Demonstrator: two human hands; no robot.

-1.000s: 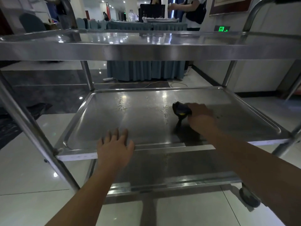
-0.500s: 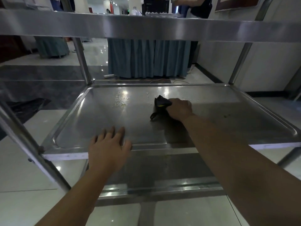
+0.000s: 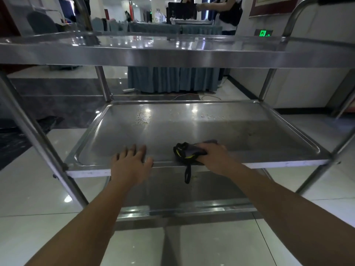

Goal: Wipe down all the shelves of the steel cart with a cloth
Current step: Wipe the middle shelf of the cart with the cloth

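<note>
While the left hand (image 3: 132, 163) lay flat, fingers spread, on the middle shelf (image 3: 192, 129) rim, likely to steady the steel cart (image 3: 172, 56), the right hand (image 3: 215, 154) gripped the dark cloth (image 3: 187, 152) near the front edge, its strap dangling over.

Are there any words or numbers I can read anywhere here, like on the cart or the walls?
No words or numbers can be read.
Green lit sign on the far wall: glowing shapes only, too small and blurred to read.
Framed picture on the wall above it: any writing is too blurred to tell.
Dark cloth under the right hand: yellow-green trim, no readable label.
Steel cart: no label visible.
</note>
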